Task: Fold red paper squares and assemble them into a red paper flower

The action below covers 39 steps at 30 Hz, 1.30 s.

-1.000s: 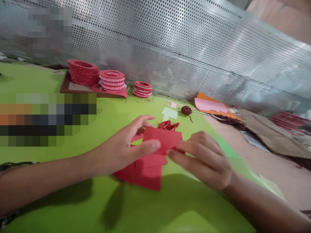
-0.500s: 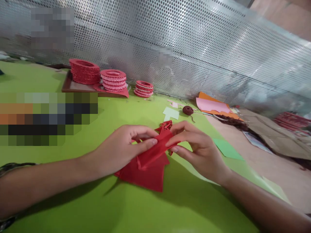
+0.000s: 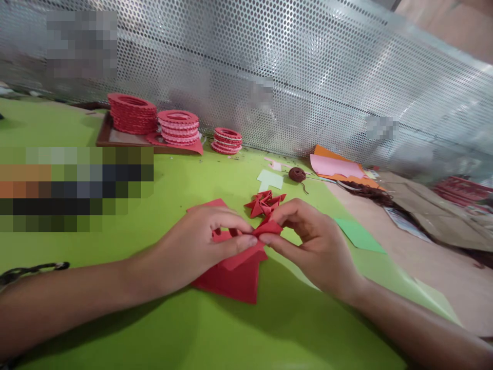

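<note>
Between my two hands is a piece of folded red paper [image 3: 269, 227]. My left hand [image 3: 204, 239] pinches its left part between thumb and fingers. On the other side, my right hand [image 3: 308, 236] grips the right end, where the paper bends up under the fingertips. Flat red paper sheets [image 3: 234, 282] lie on the table beneath, partly covered by my left hand. Just beyond my fingers sits a pointed red folded-paper piece [image 3: 264, 204], apart from the paper I hold.
A tray [image 3: 115, 137] holds stacks of red and pink rings [image 3: 133, 115]; a smaller ring stack [image 3: 227, 141] stands beside it. Farther right are a brown yarn ball [image 3: 297, 174], pink paper [image 3: 335, 165], green paper [image 3: 360, 236] and brown wrapping paper [image 3: 431, 210]. A perforated metal screen [image 3: 269, 56] rises behind.
The held red paper has been bent up at its right end. My hands have come closer together and slightly lower, so the pointed red piece behind shows more fully.
</note>
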Motion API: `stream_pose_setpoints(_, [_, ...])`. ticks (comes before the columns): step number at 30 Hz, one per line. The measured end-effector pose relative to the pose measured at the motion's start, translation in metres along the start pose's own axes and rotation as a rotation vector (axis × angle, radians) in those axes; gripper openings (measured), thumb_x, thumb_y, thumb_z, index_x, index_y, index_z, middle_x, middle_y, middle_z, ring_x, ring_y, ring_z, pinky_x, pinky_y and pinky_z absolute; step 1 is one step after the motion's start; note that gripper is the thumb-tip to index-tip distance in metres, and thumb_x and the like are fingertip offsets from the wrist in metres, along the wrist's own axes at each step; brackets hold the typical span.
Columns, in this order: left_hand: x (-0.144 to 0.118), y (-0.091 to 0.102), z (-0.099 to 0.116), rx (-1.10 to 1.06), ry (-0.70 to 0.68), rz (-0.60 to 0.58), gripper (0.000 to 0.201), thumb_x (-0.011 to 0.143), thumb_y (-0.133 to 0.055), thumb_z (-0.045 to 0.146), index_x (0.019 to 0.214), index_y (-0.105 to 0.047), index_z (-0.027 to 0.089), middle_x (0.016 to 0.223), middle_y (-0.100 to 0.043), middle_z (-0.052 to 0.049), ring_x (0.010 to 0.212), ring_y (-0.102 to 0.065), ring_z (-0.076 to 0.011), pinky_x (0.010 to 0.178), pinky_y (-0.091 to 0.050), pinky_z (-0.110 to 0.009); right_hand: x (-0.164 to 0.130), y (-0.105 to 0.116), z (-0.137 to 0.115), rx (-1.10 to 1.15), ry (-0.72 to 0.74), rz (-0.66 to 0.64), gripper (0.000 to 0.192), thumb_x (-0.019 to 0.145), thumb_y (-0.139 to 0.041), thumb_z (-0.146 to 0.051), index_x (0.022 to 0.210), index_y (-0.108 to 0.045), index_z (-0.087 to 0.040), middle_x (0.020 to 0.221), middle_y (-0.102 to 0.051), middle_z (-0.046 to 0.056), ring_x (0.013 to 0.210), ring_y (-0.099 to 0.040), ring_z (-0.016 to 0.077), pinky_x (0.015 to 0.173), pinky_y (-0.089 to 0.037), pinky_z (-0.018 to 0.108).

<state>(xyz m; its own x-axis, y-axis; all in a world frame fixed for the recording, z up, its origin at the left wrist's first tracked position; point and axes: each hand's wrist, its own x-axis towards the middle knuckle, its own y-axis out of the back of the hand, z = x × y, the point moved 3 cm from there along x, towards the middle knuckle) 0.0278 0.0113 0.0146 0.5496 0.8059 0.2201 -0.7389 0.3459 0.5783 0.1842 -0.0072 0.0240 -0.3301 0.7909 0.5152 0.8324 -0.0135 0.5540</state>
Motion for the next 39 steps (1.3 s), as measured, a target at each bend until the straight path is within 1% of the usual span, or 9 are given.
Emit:
stream_pose_setpoints(5, [0.002,0.001,-0.002,0.012,0.002,0.017,0.014,0.078,-0.056,0.026,0.071,-0.067,0.019,0.069,-0.066,0.004,0.065,-0.058,-0.0135,0.061,-0.040,-0.022,0.001,-0.001,0.000,0.101,-0.095,-0.005,0.018,0.073,-0.063,-0.017,0.088,-0.054,-0.015,0.072,-0.060,0.000,0.063,-0.057,0.0099,0.053,-0.048,0.020])
stream_pose_setpoints(8, [0.003,0.001,-0.001,-0.017,-0.013,0.025,0.013,0.079,-0.056,0.024,0.072,-0.066,0.020,0.071,-0.068,0.005,0.068,-0.058,-0.0128,0.063,-0.040,-0.021,0.003,-0.001,0.002,0.140,-0.181,-0.075,0.006,0.077,-0.058,-0.019,0.078,-0.059,-0.013,0.067,-0.062,0.001,0.057,-0.056,0.0081,0.050,-0.048,0.018])
stream_pose_setpoints(12, [0.004,0.002,-0.001,-0.052,0.011,0.018,0.010,0.077,-0.058,0.023,0.070,-0.066,0.020,0.068,-0.066,0.006,0.064,-0.057,-0.0109,0.058,-0.039,-0.018,0.005,0.000,0.005,0.151,-0.215,-0.076,0.015,0.078,-0.057,-0.018,0.065,-0.061,-0.013,0.057,-0.060,-0.001,0.052,-0.056,0.0066,0.050,-0.049,0.015])
stream_pose_setpoints(18, [0.004,0.002,-0.004,-0.085,0.042,0.015,0.012,0.075,-0.060,0.023,0.064,-0.064,0.019,0.061,-0.063,0.006,0.058,-0.055,-0.0098,0.054,-0.038,-0.017,0.003,0.000,0.005,0.190,-0.172,-0.034,0.013,0.078,-0.057,-0.020,0.066,-0.058,-0.014,0.058,-0.059,-0.001,0.052,-0.055,0.0073,0.049,-0.047,0.017])
stream_pose_setpoints(22, [0.003,-0.001,-0.009,-0.169,-0.003,0.034,0.015,0.076,-0.059,0.028,0.065,-0.063,0.018,0.066,-0.063,0.004,0.064,-0.056,-0.0119,0.056,-0.041,-0.018,0.000,-0.008,0.006,0.231,-0.151,-0.118,0.019,0.083,-0.050,-0.027,0.069,-0.054,-0.015,0.059,-0.054,-0.001,0.053,-0.052,0.0078,0.048,-0.045,0.019])
stream_pose_setpoints(25, [0.003,-0.005,-0.011,-0.249,-0.034,0.014,0.014,0.077,-0.058,0.028,0.067,-0.061,0.018,0.069,-0.062,0.004,0.066,-0.057,-0.0112,0.058,-0.043,-0.018,0.000,-0.012,0.005,0.149,-0.111,-0.143,0.024,0.086,-0.046,-0.026,0.066,-0.054,-0.014,0.057,-0.051,-0.002,0.051,-0.047,0.0073,0.046,-0.040,0.018])
stream_pose_setpoints(30, [0.003,-0.008,-0.012,-0.270,0.030,-0.047,0.016,0.076,-0.057,0.025,0.062,-0.058,0.018,0.059,-0.058,0.005,0.056,-0.054,-0.0095,0.053,-0.041,-0.018,-0.002,-0.010,0.002,-0.059,-0.038,-0.079,0.031,0.086,-0.046,-0.028,0.059,-0.052,-0.014,0.050,-0.047,-0.002,0.048,-0.045,0.0085,0.045,-0.036,0.020])
stream_pose_setpoints(36, [0.003,-0.006,-0.008,-0.338,0.025,-0.030,0.017,0.077,-0.057,0.021,0.060,-0.055,0.018,0.055,-0.054,0.007,0.053,-0.052,-0.0074,0.051,-0.039,-0.015,-0.004,-0.016,0.000,-0.028,0.004,-0.203,0.034,0.090,-0.038,-0.028,0.062,-0.049,-0.014,0.054,-0.042,-0.003,0.047,-0.037,0.0060,0.044,-0.032,0.018])
stream_pose_setpoints(39, [0.003,-0.006,-0.006,-0.415,0.070,-0.064,0.017,0.077,-0.056,0.017,0.060,-0.055,0.017,0.054,-0.055,0.008,0.053,-0.053,-0.0067,0.053,-0.041,-0.015,-0.004,-0.017,-0.002,-0.068,0.042,-0.202,0.034,0.090,-0.038,-0.025,0.058,-0.045,-0.015,0.052,-0.037,-0.005,0.046,-0.033,0.0052,0.044,-0.029,0.017])
